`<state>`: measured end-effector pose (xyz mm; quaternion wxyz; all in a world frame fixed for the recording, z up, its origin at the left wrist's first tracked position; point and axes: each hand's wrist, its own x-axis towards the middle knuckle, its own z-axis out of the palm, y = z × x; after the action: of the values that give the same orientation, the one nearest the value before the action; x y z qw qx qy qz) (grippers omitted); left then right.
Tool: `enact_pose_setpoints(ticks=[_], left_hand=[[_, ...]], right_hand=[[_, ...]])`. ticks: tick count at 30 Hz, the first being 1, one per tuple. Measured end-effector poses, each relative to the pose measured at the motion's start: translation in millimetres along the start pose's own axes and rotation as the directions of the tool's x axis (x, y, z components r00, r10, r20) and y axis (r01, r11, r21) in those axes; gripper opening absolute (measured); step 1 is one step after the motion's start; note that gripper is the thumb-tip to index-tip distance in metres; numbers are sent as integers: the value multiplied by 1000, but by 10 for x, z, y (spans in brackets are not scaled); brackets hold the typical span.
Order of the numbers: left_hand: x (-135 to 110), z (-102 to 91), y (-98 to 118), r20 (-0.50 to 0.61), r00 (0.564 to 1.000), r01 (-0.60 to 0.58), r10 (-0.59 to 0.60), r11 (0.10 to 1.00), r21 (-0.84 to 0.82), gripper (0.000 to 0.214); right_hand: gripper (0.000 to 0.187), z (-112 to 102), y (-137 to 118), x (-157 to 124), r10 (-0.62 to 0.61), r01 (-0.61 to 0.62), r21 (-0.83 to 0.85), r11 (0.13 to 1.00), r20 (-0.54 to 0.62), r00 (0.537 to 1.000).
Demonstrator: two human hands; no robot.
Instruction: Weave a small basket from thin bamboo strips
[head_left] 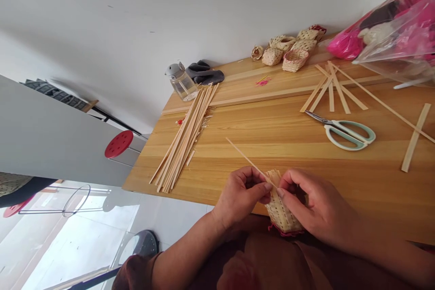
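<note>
1. Woven basket [285, 215], small, pale, with a red-pink edging at its lower end: held in front of the person's body, at the near edge of the wooden surface [265, 124], between both hands.
2. Thin strip [247, 159], pale: ran from the upper end of the basket out over the surface, slanting away to the left.
3. Left hand [243, 195]: thumb and forefinger pinched the thin strip close to the basket.
4. Right hand [321, 204]: thumb and bent forefinger gripped the basket's upper part, just beside the left thumb.
5. Scissors [353, 135], pale green and white handles: lay beyond the right hand, tips pointing left.
6. Short flat strips [331, 95]: spread like a fan beyond the scissors; a wider strip [416, 138] lay apart at far right.
7. Bundle of long strips [186, 140]: lay on the left part of the surface.
8. Bottle [182, 82], clear, grey lid: stood behind the bundle, beside dark grey cloth [205, 74].
9. Finished-looking woven pieces [285, 50], several: grouped along the wall.
10. Clear plastic bag [401, 31], pink contents: at the far right corner.
</note>
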<state>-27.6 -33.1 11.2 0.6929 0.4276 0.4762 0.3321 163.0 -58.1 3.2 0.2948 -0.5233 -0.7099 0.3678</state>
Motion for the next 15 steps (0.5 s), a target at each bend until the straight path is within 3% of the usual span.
enact_pose_setpoints(ticks=[9,15], left_hand=[[13,-37,-17,39,999,-31,31,999,15,45],[29,-48,-39,36,999,-28,29,999,-40,53]], right_hand=[[22,17,3,7,109,-121,153,981,84,991],[23,10,45,28,105,-120,165,979,98,990]])
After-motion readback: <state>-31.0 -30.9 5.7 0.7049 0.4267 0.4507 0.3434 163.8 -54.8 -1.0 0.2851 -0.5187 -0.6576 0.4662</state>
